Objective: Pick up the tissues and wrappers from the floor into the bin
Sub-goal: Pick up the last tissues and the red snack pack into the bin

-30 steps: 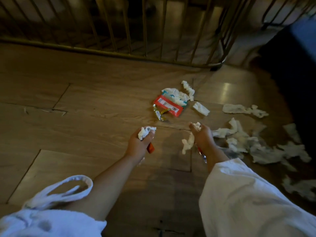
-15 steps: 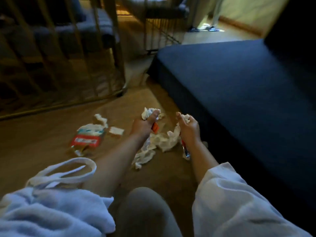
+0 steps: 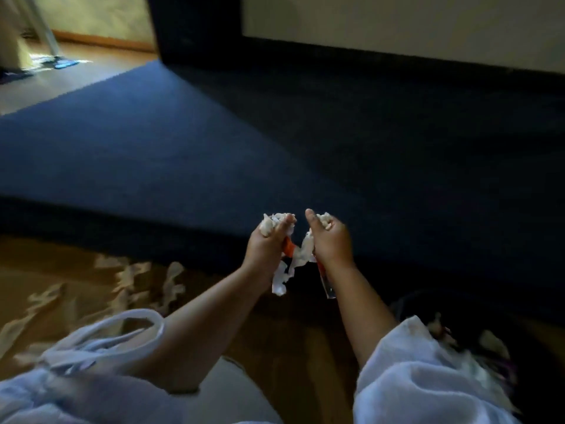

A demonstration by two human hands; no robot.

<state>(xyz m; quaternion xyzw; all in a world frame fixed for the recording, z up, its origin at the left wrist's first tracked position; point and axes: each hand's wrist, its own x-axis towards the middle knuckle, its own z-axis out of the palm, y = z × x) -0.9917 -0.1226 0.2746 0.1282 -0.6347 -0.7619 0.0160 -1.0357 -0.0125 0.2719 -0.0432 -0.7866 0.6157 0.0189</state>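
the left hand [image 3: 264,247] is clenched around a crumpled white paper tissue [image 3: 270,223] that bulges out above the knuckles. under the same grip sits a small orange wrapper [image 3: 288,248], and a twisted white tissue strip [image 3: 279,281] hangs down past the wrist. just beside it, the right hand [image 3: 331,243] is also closed tight, thumb pointing up, holding a second white tissue wad [image 3: 324,218]. a long clear plastic wrapper with a red stripe [image 3: 326,283] dangles along the forearm. the two fists are raised side by side, close but with a narrow gap between the thumbs.

both hands hang in front of the edge of a wide dark blue mattress [image 3: 183,142]. beyond it rise a dark panel and a cream wall [image 3: 397,22].

below and to the left, more torn white tissue scraps [image 3: 172,286] lie on the brown wooden floor [image 3: 61,270], smeared by blur. at the lower right, partly behind the loose white right sleeve [image 3: 428,377], there is a dark round bin [image 3: 403,304] with pale scraps inside; it is too blurred to make out more. a white fabric loop [image 3: 128,328] sticks up from the garment beside the left forearm.
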